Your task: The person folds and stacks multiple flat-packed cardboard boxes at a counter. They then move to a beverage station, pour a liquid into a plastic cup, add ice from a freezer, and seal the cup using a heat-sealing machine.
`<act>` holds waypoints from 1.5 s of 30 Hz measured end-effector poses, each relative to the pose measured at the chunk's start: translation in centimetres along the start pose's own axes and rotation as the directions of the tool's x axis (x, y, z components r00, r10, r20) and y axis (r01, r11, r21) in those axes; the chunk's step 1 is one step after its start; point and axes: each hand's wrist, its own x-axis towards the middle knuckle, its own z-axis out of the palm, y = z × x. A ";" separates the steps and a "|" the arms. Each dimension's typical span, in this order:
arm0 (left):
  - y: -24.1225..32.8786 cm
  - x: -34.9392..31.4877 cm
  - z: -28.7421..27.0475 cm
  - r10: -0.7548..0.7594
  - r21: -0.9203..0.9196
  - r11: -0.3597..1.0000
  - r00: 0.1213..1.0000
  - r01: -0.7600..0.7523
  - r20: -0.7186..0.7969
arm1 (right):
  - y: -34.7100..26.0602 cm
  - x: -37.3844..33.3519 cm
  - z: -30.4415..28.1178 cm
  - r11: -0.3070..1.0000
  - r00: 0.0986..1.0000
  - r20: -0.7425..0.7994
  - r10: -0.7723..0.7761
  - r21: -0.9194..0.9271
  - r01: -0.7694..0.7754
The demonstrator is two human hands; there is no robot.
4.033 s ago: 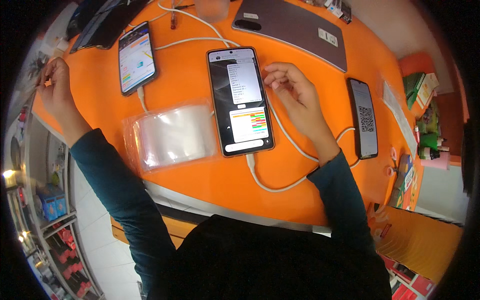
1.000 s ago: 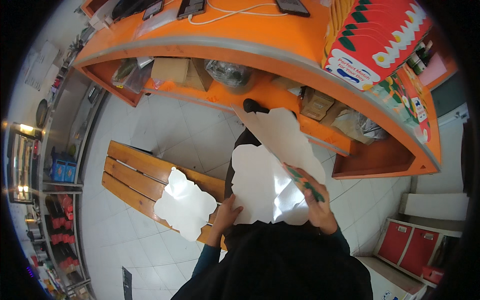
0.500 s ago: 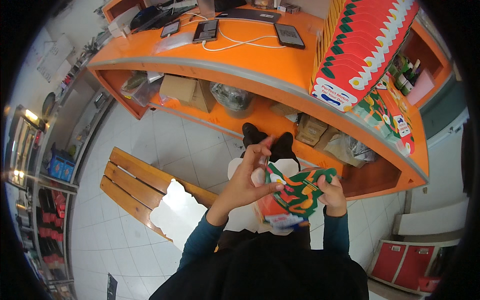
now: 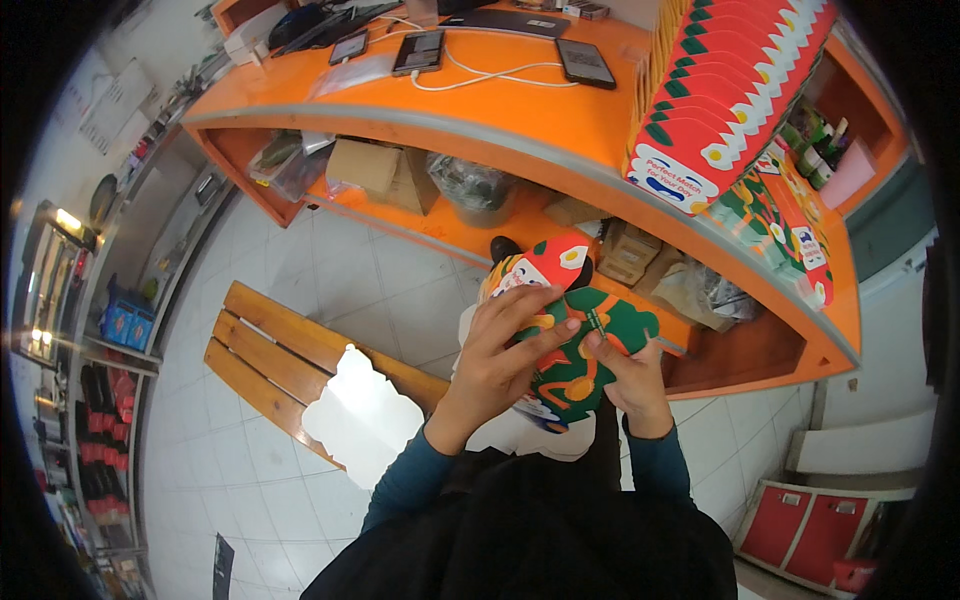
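A partly folded printed cardboard food carton (image 4: 578,378), green with orange shapes and a red flap, is held above my lap. My left hand (image 4: 497,352) grips its left side, with fingers lying over the panel near the fold and the red flap standing up beyond them. My right hand (image 4: 637,385) pinches the right edge, thumb on top of the green panel and the other fingers hidden beneath. Under the carton, a white flat carton blank (image 4: 560,437) rests on my lap. Another white carton blank (image 4: 360,415) lies on the bench to my left.
Ahead curves an orange counter (image 4: 480,85) carrying phones, cables and a tall nested stack of red cartons (image 4: 715,130). Flat printed cartons (image 4: 790,235) lie beside the stack. Cardboard boxes (image 4: 375,170) fill the shelf below. A wooden bench (image 4: 275,365) stands at left.
My left hand has come down from its raised pose onto the carton. The carton has turned and lifted slightly, so its red flap now shows at the far side. My right hand moved a little left.
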 end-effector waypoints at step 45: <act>1.1 -3.3 0.0 -0.308 -0.466 0.830 0.949 0.305 0.072 | -1.1 -1.8 0.3 0.987 0.997 0.070 0.032 -0.158 -0.021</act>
